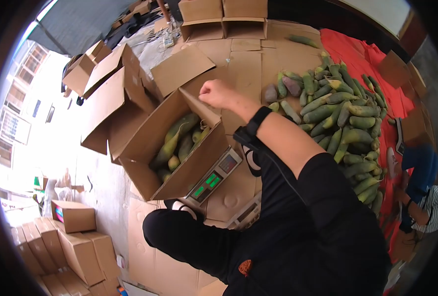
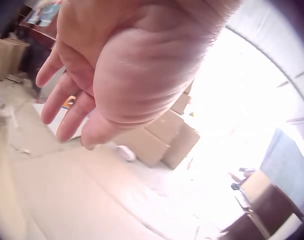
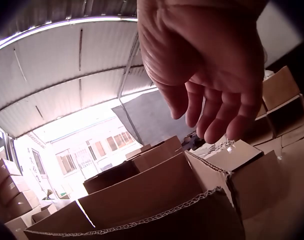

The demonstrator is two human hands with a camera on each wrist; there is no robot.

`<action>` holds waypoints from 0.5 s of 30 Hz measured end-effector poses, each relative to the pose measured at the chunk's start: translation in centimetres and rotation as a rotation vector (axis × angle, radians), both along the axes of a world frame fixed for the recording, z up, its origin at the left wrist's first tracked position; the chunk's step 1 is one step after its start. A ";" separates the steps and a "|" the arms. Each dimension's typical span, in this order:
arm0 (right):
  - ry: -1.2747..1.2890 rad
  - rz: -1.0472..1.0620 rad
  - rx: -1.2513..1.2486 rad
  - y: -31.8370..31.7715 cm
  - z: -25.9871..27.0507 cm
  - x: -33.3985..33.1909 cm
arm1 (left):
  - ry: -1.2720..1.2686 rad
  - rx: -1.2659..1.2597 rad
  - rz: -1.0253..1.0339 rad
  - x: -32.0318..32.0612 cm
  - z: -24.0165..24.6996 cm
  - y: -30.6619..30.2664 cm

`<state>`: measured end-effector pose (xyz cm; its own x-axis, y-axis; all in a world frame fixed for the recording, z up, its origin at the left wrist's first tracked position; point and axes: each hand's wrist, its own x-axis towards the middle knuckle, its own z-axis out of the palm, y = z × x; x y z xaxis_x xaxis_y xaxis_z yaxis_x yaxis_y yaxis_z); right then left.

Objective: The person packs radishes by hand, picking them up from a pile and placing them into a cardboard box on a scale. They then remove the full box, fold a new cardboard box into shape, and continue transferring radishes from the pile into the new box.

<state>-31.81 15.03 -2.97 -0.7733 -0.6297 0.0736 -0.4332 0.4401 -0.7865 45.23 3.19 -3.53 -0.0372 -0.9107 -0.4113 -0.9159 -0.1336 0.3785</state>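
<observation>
Over the far right corner of an open cardboard box [image 1: 192,170] hovers my right hand [image 1: 218,94], its fingers loosely bent and holding nothing. In the right wrist view the same hand [image 3: 207,75] hangs above the box's cut edges [image 3: 157,217]. Several long green radishes [image 1: 170,145] lie inside the box. Under it, a digital scale [image 1: 214,177] shows lit green digits. My left hand [image 2: 112,75] appears only in the left wrist view, fingers relaxed and nothing in them, above a cardboard-covered floor [image 2: 67,190].
A large heap of green radishes [image 1: 337,108] lies to the right, partly on a red sheet [image 1: 347,44]. More open boxes [image 1: 113,93] stand beyond the box, and stacked cartons [image 1: 78,249] at lower left. A second scale [image 1: 246,212] lies near my legs. Another person [image 1: 421,197] is at far right.
</observation>
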 end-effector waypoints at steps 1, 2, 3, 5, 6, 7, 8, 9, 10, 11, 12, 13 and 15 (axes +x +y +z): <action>0.080 0.001 0.074 -0.1 0.4 -0.1 | 0.041 -0.006 -0.008 -1.8 0.4 -0.8; 0.079 -0.012 0.074 -0.1 0.8 -0.1 | 0.043 -0.033 -0.128 -4.4 0.9 -3.1; 0.089 -0.040 0.133 -0.1 1.1 0.0 | 0.044 -0.060 -0.247 -8.6 1.9 -5.3; 0.098 -0.073 0.189 0.2 1.0 0.2 | 0.325 -0.071 -0.315 -16.7 4.2 -6.9; 0.108 -0.083 0.217 0.3 0.4 0.1 | 0.348 -0.040 -0.337 -18.3 3.0 -10.1; 0.120 -0.093 0.245 0.3 -0.2 0.0 | 0.372 -0.009 -0.358 -20.0 1.7 -13.2; 0.150 -0.090 0.263 0.5 -0.8 0.0 | 0.396 -0.010 -0.387 -23.3 2.3 -13.6; 0.150 -0.092 0.260 0.6 -0.7 -0.3 | 0.418 -0.011 -0.414 -27.2 3.2 -13.9; 0.105 -0.046 0.364 0.3 -0.6 -0.5 | 0.369 0.006 -0.470 -30.5 4.0 -14.1; 0.064 0.004 0.463 -0.1 -0.5 -0.8 | 0.322 0.018 -0.522 -33.5 4.6 -14.2; 0.071 -0.001 0.459 -0.4 -0.5 -1.0 | 0.277 0.058 -0.554 -35.9 4.5 -14.6; 0.077 0.004 0.452 -0.4 -0.5 -1.1 | 0.232 0.100 -0.585 -38.3 4.4 -14.7; 0.118 0.074 0.527 -1.1 0.1 -1.3 | 0.086 0.285 -0.609 -44.1 5.2 -13.8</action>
